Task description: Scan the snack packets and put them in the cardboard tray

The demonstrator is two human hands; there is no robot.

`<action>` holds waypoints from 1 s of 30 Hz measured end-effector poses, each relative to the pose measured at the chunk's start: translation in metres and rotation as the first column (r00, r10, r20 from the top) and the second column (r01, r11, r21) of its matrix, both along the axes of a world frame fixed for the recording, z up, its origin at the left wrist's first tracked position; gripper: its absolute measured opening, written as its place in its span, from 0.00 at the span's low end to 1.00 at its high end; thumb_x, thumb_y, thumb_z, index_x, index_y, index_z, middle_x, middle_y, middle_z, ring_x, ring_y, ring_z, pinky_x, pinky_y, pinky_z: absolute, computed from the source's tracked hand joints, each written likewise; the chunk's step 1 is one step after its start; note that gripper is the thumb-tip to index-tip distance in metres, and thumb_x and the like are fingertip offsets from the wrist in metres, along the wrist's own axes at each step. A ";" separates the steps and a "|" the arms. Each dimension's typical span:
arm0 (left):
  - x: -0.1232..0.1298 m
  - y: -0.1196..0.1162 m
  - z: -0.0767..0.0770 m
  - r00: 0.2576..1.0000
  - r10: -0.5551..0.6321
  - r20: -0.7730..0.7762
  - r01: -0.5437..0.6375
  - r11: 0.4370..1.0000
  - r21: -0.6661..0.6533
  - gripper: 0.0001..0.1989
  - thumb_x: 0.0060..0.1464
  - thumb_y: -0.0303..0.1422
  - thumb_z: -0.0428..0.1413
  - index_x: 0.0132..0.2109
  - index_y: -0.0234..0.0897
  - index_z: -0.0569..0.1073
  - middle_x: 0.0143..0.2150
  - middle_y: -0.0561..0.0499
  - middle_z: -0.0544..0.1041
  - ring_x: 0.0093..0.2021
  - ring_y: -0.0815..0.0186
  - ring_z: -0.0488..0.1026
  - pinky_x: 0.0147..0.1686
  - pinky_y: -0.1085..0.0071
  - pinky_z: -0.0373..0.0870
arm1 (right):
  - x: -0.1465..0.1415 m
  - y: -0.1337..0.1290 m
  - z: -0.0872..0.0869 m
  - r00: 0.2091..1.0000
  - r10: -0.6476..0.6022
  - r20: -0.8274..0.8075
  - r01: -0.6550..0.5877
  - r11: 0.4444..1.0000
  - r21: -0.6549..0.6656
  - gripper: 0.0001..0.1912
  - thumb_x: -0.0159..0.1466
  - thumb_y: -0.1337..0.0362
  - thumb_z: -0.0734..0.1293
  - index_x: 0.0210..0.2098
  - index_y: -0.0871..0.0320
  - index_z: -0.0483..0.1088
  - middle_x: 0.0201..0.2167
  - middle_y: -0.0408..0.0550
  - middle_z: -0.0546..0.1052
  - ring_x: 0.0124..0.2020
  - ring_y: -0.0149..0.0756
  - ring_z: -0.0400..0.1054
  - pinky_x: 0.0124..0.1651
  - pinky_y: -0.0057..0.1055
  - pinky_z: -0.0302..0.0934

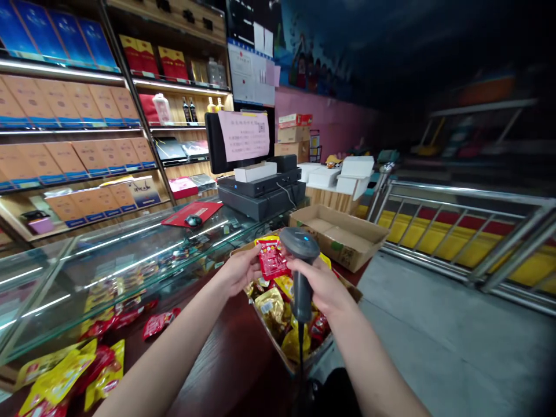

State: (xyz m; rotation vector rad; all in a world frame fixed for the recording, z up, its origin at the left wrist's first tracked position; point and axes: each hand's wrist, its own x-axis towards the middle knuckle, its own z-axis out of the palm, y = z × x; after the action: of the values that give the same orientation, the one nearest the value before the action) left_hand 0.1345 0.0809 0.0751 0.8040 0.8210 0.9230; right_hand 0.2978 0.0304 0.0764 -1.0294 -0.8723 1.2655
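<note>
**Red foil snack packet (272,260) and handheld barcode scanner (299,263) held up over a cardboard carton (353,293)**

The left hand (238,269) pinches the red foil snack packet by its left side; the packet is glossy and crinkled, with a yellow strip along its top edge and printing too small to read; it is held upright just above the heaped carton, close beside the scanner's head. The right hand (317,284) is wrapped around the handheld barcode scanner's handle; the scanner is dark grey with a small blue light on top, and its black cable (300,347) hangs straight down. The hands are apart but near each other, each closed on its own item. The carton is full of red and gold snack packets (271,310) and sits on a dark wooden counter (226,353), beside a glass display case (108,272); more loose packets (56,376) lie on the counter to the left. Behind stands a second, open cardboard box (339,237); beyond it is a till monitor (212,142) carrying a pink paper notice (243,136).
</note>
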 end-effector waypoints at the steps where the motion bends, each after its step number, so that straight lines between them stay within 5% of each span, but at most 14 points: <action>1: 0.005 0.008 0.000 0.999 0.018 -0.041 -0.018 1.000 -0.008 0.14 0.59 0.34 0.52 0.46 0.28 0.72 0.46 0.35 0.76 0.40 0.61 0.77 0.41 0.66 0.74 | 0.006 0.005 0.002 1.000 -0.031 0.004 0.031 0.999 -0.010 0.15 0.43 0.66 0.73 0.32 0.60 0.75 0.33 0.45 0.79 0.36 0.36 0.71 0.39 0.28 0.62; 4: 0.003 0.022 -0.004 0.984 0.085 -0.159 -0.087 0.996 -0.008 0.15 0.58 0.36 0.54 0.47 0.29 0.72 0.50 0.35 0.74 0.45 0.60 0.75 0.42 0.65 0.74 | 0.013 0.012 0.004 0.997 -0.079 0.008 0.080 0.997 -0.016 0.16 0.43 0.66 0.73 0.33 0.59 0.75 0.34 0.46 0.79 0.39 0.38 0.71 0.42 0.29 0.63; 8: -0.043 0.012 -0.011 0.985 0.129 -0.118 -0.127 0.992 0.022 0.16 0.57 0.37 0.55 0.47 0.29 0.73 0.53 0.34 0.72 0.49 0.56 0.73 0.46 0.63 0.72 | -0.004 0.003 -0.002 0.995 0.039 -0.088 -0.042 0.998 -0.037 0.18 0.43 0.66 0.73 0.36 0.58 0.75 0.40 0.48 0.79 0.47 0.43 0.70 0.48 0.34 0.64; 14: -0.162 -0.039 -0.023 0.916 0.393 -0.078 -0.395 0.919 -0.010 0.16 0.56 0.38 0.55 0.48 0.31 0.73 0.55 0.36 0.71 0.53 0.53 0.70 0.48 0.59 0.71 | -0.082 -0.002 -0.021 0.930 0.329 -0.161 -0.350 0.929 -0.124 0.18 0.44 0.67 0.72 0.37 0.58 0.75 0.44 0.50 0.77 0.52 0.46 0.68 0.51 0.36 0.64; 20: -0.253 -0.086 -0.062 0.797 0.590 -0.127 -0.602 0.793 -0.096 0.15 0.58 0.37 0.54 0.47 0.31 0.72 0.54 0.35 0.71 0.53 0.55 0.71 0.47 0.60 0.72 | -0.173 0.008 -0.057 0.834 0.536 -0.128 -0.550 0.798 -0.244 0.14 0.44 0.69 0.71 0.33 0.59 0.75 0.42 0.49 0.77 0.45 0.41 0.71 0.46 0.35 0.66; 24: -0.277 -0.101 -0.091 0.732 0.666 -0.143 -0.681 0.715 -0.156 0.13 0.58 0.36 0.53 0.45 0.32 0.73 0.53 0.36 0.71 0.55 0.55 0.69 0.49 0.60 0.71 | -0.220 0.020 -0.086 0.801 0.595 -0.069 -0.583 0.747 -0.321 0.12 0.46 0.70 0.69 0.32 0.60 0.75 0.36 0.48 0.78 0.37 0.35 0.71 0.39 0.30 0.66; 30: -0.267 -0.110 -0.119 0.618 0.773 -0.145 -0.777 0.572 -0.263 0.08 0.58 0.34 0.53 0.43 0.36 0.71 0.62 0.41 0.63 0.65 0.56 0.55 0.58 0.50 0.58 | -0.269 0.052 -0.113 0.758 0.630 0.169 -0.563 0.762 -0.320 0.08 0.46 0.71 0.66 0.27 0.61 0.72 0.25 0.46 0.76 0.26 0.31 0.68 0.29 0.25 0.60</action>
State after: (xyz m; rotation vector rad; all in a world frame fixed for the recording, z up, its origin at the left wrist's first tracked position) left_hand -0.1326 -0.0289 -0.0437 0.1243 1.3425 1.5243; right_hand 0.0291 0.0829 -0.0368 -1.1840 -1.3550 1.8482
